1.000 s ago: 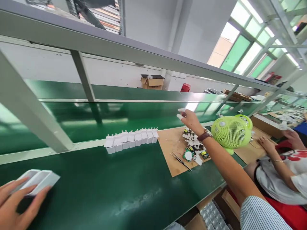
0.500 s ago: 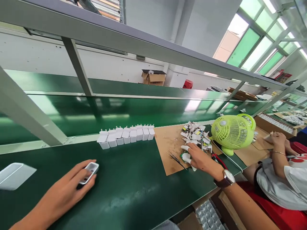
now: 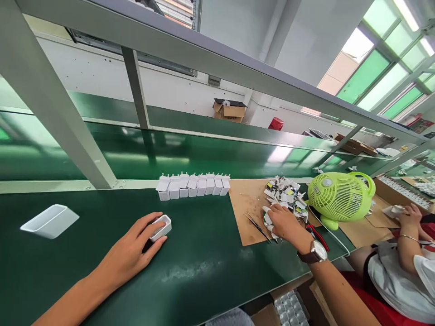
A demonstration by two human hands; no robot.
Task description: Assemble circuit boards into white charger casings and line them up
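My left hand (image 3: 131,251) grips a small white plastic housing (image 3: 163,229) on the green bench, thumb and fingers around its sides and its open end facing up. At the edge of the cardboard sheet, my right hand (image 3: 285,225) has its fingers closed on a small circuit board (image 3: 267,220) with white parts, mostly hidden beneath them. White covers are on some of those fingertips. Just beyond lies a heap of circuit boards and white plastic pieces (image 3: 287,192). A pair of tweezers (image 3: 256,225) rests left of my right hand.
Several white housings (image 3: 193,184) stand in a row at the back. At left lies a larger white container (image 3: 50,221). Red-handled pliers (image 3: 317,236) and a green fan (image 3: 340,195) with a cable are on the right. Beyond them sit a co-worker's hands (image 3: 409,217).
The view has swung left, so things appear farther right. My left hand still holds the housing. My right hand's fingers have drawn in around the circuit board, which is now more covered.
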